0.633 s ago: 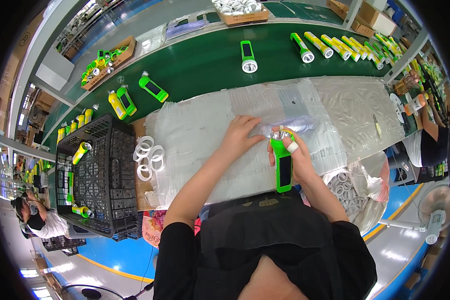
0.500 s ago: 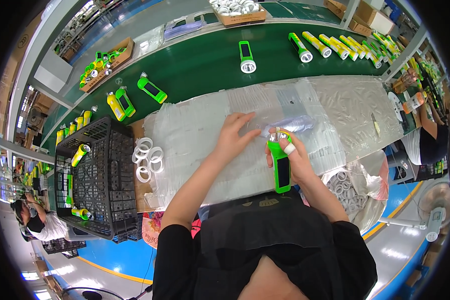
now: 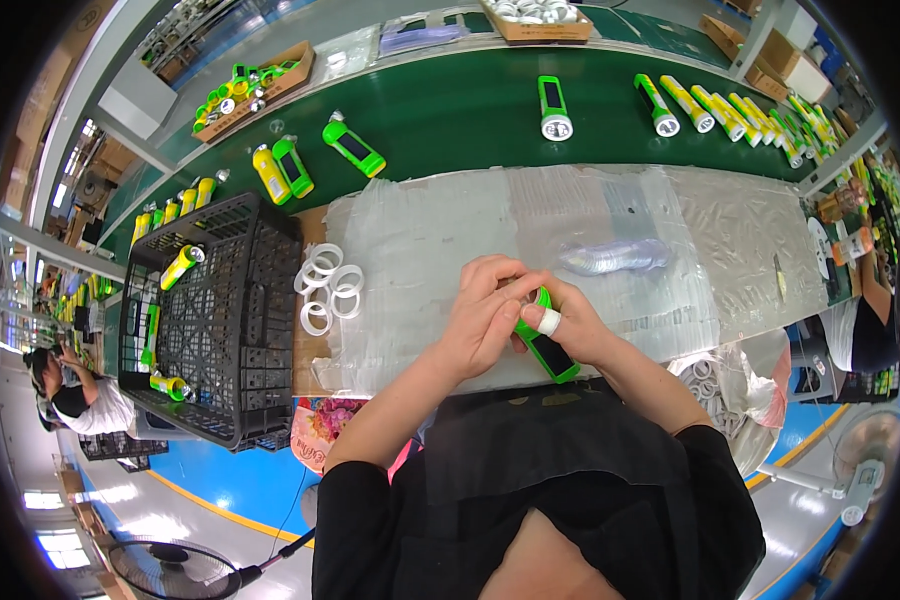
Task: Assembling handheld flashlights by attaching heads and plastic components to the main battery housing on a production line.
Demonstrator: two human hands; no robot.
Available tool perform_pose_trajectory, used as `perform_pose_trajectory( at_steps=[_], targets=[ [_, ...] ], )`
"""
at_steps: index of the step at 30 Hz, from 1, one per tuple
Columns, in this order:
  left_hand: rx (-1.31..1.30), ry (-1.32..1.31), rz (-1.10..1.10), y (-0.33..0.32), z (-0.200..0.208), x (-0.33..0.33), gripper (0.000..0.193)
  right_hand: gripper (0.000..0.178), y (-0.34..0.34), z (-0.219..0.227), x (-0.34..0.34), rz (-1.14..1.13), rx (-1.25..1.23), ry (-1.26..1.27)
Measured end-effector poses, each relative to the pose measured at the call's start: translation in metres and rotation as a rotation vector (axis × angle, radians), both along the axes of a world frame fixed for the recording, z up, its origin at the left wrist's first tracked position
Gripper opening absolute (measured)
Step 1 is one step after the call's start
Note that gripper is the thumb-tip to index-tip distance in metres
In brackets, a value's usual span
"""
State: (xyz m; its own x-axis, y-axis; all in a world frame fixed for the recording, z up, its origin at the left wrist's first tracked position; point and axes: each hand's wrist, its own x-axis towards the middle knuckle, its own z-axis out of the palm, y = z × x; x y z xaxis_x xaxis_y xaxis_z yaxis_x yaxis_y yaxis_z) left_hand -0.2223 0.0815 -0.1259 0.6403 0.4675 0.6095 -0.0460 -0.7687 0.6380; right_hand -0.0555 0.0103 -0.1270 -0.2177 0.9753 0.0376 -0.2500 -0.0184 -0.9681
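Both hands work just in from the near edge of the tabletop (image 3: 410, 235), close to the apron (image 3: 530, 455). Right hand (image 3: 570, 318) has its fingers clamped on the green flashlight (image 3: 550, 354) — it sits tilted, tail toward me and slightly right, over that near edge. Left hand (image 3: 485, 315) has its fingers bent over the head end; what they pinch is hidden, so I can't tell if they grip.

Room to move: wide flat stretch from the left hand across to the white rings (image 3: 332, 287), and more beyond the hands up to the far edge, where the green surface (image 3: 450, 110) begins.

In the way: black crate (image 3: 228, 330) walls off the left, a few flashlights inside. The stack of clear discs (image 3: 615, 256) lies just beyond the right hand. Slim knife (image 3: 779, 280) well off to the right; bag (image 3: 760, 400) of white rings right of the right forearm, below the tabletop edge. Across the green surface: single green flashlight (image 3: 553, 108) ahead, row of yellow and green flashlights (image 3: 715, 113) far right.

Materials: wrinkled, glossy film over the tabletop, crate in open plastic lattice, rings smooth, flashlight with dark rectangular panel. White wrap on the right thumb.
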Motion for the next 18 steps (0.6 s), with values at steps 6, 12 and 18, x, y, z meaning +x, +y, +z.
perform_pose_trajectory(
  at_steps=[6, 12, 18],
  targets=[
    [0.041, -0.082, 0.140, 0.012, -0.007, -0.021, 0.032, 0.034, 0.023, 0.012, -0.027, 0.122, -0.082, 0.129],
    [0.201, 0.080, 0.467, 0.038, 0.024, -0.072, 0.046, 0.030, 0.072, 0.014, -0.031, -0.073, 0.317, 0.118],
    [0.392, 0.824, 0.653, 0.081, 0.010, -0.158, 0.056, 0.041, 0.093, -0.010, -0.024, -0.156, 0.341, 0.021]
  ],
)
